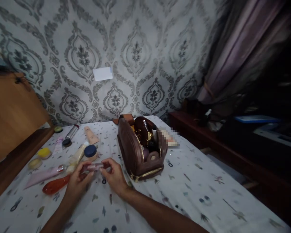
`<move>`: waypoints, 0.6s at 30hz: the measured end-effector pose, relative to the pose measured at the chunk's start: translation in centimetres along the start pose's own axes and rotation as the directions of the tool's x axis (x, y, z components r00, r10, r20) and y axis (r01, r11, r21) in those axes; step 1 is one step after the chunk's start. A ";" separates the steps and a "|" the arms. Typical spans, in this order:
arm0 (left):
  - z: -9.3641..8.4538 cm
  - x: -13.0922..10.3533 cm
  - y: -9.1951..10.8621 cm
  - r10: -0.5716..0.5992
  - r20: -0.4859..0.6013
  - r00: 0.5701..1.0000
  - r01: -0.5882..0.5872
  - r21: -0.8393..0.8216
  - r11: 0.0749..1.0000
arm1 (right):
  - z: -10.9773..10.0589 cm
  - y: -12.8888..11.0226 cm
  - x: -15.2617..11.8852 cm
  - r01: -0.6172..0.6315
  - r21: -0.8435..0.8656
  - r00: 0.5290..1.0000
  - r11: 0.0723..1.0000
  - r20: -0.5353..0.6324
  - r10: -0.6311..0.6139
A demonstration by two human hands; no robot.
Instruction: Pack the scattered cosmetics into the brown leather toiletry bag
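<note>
Between both hands is a small pinkish tube (95, 167), perhaps a lip gloss, held level above the cloth. My left hand (80, 179) pinches its left end, and my right hand (113, 174) grips the right end with thumb and fingers. Just behind them stands a jar with a dark blue lid (90, 151). An orange-red brush or comb (55, 185) lies left of my left wrist, below a long pink tube (42, 176). Right of my hands, a brown cosmetic bag (128, 152) stands unzipped, with bottles and other items inside.
Further left lie a yellow-lidded jar (44, 153), a peach tube (91, 135), a cream tube (79, 153) and a clear bottle with a black cap (72, 132). A wooden board (14, 110) borders the left side. A patterned wall stands behind; dark furniture (196, 129) is at right.
</note>
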State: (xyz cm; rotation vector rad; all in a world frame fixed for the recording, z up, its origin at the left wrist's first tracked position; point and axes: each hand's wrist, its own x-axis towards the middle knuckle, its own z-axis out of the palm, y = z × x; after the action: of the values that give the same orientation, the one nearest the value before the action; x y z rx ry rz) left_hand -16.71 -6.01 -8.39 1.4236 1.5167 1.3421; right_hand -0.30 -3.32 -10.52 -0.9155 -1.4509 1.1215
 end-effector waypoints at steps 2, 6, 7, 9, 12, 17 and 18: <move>-0.1 0.2 -0.5 -0.001 -0.011 1.000 0.001 0.003 1.000 | 0.0 0.0 -0.1 0.001 -0.041 1.000 0.999 -0.010 -0.001; -0.2 0.5 -1.6 -0.003 -0.010 1.000 0.003 0.004 1.000 | 0.1 0.0 -0.2 0.014 -0.114 0.999 0.993 -0.038 -0.018; -0.3 0.6 -1.9 -0.003 -0.006 1.000 0.003 -0.001 1.000 | 0.1 0.0 -0.2 0.011 -0.128 0.999 0.992 -0.040 -0.016; -0.3 0.6 -2.1 -0.006 0.018 1.000 0.006 -0.015 1.000 | 0.0 -0.2 -0.1 0.000 -0.156 0.999 0.988 -0.034 -0.005; -0.3 0.5 -2.1 -0.005 0.030 1.000 0.007 -0.048 0.999 | -0.3 -0.6 -0.1 -0.011 -0.207 1.000 0.978 -0.016 0.008; -0.4 0.3 -1.1 -0.073 0.075 0.995 0.076 -0.037 0.996 | -0.2 -0.9 -0.2 0.025 -0.317 0.998 0.948 0.062 -0.005; -0.4 0.3 -0.8 -0.081 0.078 0.994 0.083 -0.024 0.996 | -0.1 -0.9 -0.2 0.034 -0.340 0.997 0.940 0.081 -0.007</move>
State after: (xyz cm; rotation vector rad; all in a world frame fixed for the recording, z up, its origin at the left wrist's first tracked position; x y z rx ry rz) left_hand -17.36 -5.71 -9.02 1.3654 1.4853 1.2399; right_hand -0.10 -3.75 -9.76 -1.1023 -1.7519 0.9120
